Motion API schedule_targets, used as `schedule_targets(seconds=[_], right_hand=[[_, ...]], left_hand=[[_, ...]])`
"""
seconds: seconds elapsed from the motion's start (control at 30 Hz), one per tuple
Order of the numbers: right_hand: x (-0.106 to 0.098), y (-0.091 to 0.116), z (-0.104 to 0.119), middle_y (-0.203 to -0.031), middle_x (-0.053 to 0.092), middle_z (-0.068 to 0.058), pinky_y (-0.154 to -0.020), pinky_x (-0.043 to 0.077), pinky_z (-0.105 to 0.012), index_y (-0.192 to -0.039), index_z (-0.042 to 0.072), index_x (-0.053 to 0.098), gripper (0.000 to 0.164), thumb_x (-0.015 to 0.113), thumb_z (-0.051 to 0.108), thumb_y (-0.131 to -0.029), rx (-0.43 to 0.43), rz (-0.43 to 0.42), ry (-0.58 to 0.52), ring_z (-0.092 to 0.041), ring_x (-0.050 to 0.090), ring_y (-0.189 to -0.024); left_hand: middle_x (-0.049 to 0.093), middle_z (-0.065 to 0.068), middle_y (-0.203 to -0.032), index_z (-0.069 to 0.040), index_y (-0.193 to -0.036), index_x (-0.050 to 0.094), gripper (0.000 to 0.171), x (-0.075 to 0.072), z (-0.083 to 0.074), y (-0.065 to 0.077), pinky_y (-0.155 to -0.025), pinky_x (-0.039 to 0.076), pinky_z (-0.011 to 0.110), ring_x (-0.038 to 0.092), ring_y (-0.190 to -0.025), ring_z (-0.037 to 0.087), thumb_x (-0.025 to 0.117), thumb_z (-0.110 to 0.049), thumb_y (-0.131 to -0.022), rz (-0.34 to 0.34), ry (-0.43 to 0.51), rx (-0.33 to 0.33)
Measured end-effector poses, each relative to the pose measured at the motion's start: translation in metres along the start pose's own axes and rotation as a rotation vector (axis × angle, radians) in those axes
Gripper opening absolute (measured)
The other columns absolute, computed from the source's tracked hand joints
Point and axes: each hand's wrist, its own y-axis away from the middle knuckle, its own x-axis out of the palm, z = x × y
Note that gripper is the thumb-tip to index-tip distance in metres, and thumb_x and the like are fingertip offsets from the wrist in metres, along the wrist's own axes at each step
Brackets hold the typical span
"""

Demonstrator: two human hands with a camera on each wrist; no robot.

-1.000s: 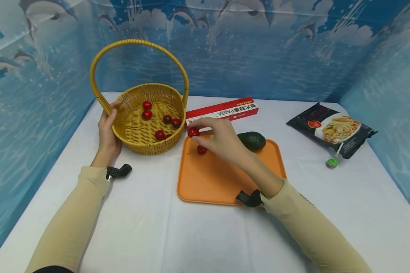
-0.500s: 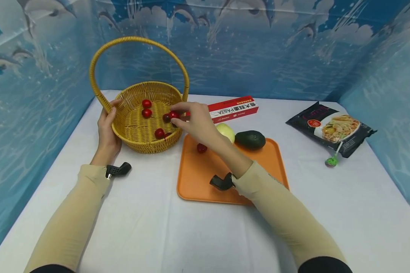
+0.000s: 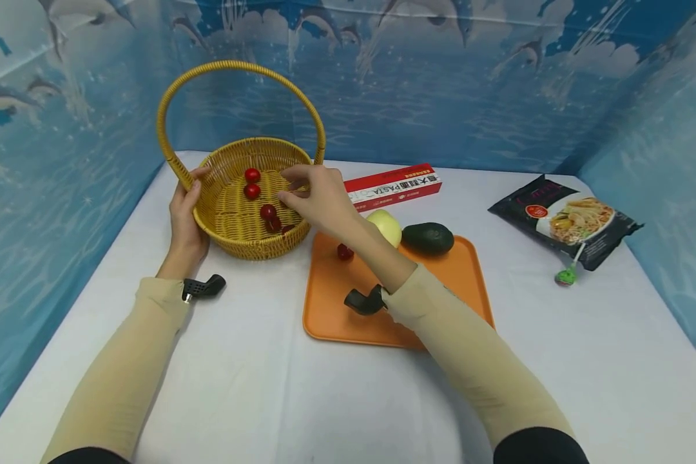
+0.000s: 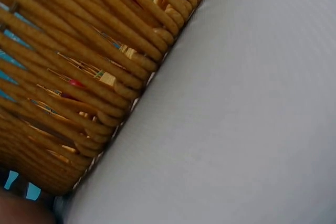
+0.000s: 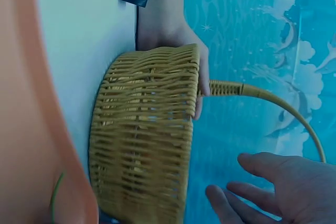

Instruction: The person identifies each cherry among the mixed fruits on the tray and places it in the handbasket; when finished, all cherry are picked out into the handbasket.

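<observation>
A yellow wicker basket (image 3: 255,250) with a tall arched handle stands at the left. My left hand (image 3: 184,222) grips its left rim by the handle's foot, thumb at the rim. Over the basket's right side, my right hand (image 3: 319,196) has thumb and fingers apart with nothing between them, as the right wrist view of this hand (image 5: 289,187) also shows. Several small red cherries (image 3: 268,211) lie on the basket floor, some bunched below the right hand. One more cherry (image 3: 345,252) rests on the orange tray (image 3: 336,309), under the right forearm.
The tray also bears an avocado (image 3: 428,238) and a pale yellow-green round fruit (image 3: 385,227). Behind it lies a red and white pasta box (image 3: 394,187). A black noodle packet (image 3: 562,216) and a small green ball on a white stick (image 3: 565,277) are at the right.
My right hand has carried a cherry leftward from above the tray to the basket and let it go. Cherries in the basket have shifted. The left hand keeps its hold.
</observation>
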Motion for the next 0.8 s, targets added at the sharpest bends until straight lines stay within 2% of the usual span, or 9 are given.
schedule_targets(seconds=[0.1, 0.2, 0.33, 0.43, 0.6, 0.8], right_hand=[[-0.008, 0.01, -0.002, -0.114, 0.072, -0.002, -0.082, 0.055, -0.019, -0.123, 0.009, 0.068, 0.033, 0.071, 0.021, -0.092, -0.027, -0.035, 0.021, -0.01, 0.069, -0.095], [-0.014, 0.022, -0.004, -0.11, 0.072, -0.001, -0.083, 0.056, -0.025, -0.121, 0.01, 0.069, 0.032, 0.07, 0.022, -0.092, -0.054, -0.059, 0.042, -0.011, 0.069, -0.093], [-0.021, 0.037, -0.005, -0.111, 0.072, 0.0, -0.087, 0.056, -0.032, -0.122, 0.012, 0.069, 0.032, 0.071, 0.023, -0.092, -0.053, -0.071, 0.069, -0.014, 0.067, -0.1], [-0.023, 0.046, -0.007, -0.114, 0.071, 0.0, -0.088, 0.055, -0.03, -0.123, 0.013, 0.068, 0.033, 0.071, 0.023, -0.092, -0.044, -0.073, 0.079, -0.014, 0.066, -0.105], [-0.025, 0.059, -0.012, -0.119, 0.07, -0.003, -0.089, 0.056, -0.03, -0.125, 0.011, 0.067, 0.036, 0.071, 0.022, -0.092, -0.045, -0.077, 0.071, -0.012, 0.068, -0.103], [-0.028, 0.08, -0.019, -0.118, 0.07, 0.002, -0.094, 0.054, -0.028, -0.125, 0.013, 0.067, 0.035, 0.071, 0.022, -0.091, -0.049, -0.079, 0.131, -0.012, 0.066, -0.108]], left_hand=[[0.042, 0.009, -0.15, -0.002, -0.137, 0.052, 0.038, 0.0, -0.001, -0.001, -0.118, 0.028, 0.037, 0.032, -0.143, 0.031, 0.049, -0.018, -0.102, -0.002, 0.007, -0.002], [0.042, 0.009, -0.151, -0.003, -0.137, 0.052, 0.038, 0.001, -0.001, 0.0, -0.119, 0.027, 0.037, 0.032, -0.143, 0.031, 0.049, -0.018, -0.102, 0.003, 0.01, -0.008], [0.043, 0.009, -0.15, -0.003, -0.136, 0.053, 0.037, 0.0, -0.001, 0.001, -0.119, 0.027, 0.038, 0.032, -0.143, 0.031, 0.049, -0.017, -0.102, -0.001, 0.022, -0.013], [0.044, 0.01, -0.149, -0.003, -0.135, 0.053, 0.036, 0.0, -0.001, 0.001, -0.118, 0.029, 0.037, 0.032, -0.143, 0.031, 0.049, -0.016, -0.102, -0.012, 0.026, -0.007], [0.043, 0.01, -0.15, -0.003, -0.135, 0.053, 0.037, -0.001, -0.001, 0.001, -0.118, 0.028, 0.037, 0.033, -0.143, 0.031, 0.049, -0.017, -0.102, -0.011, 0.01, 0.001], [0.043, 0.01, -0.149, -0.003, -0.135, 0.054, 0.036, 0.002, 0.002, 0.0, -0.117, 0.029, 0.038, 0.032, -0.143, 0.032, 0.048, -0.017, -0.102, -0.005, 0.016, -0.002]])
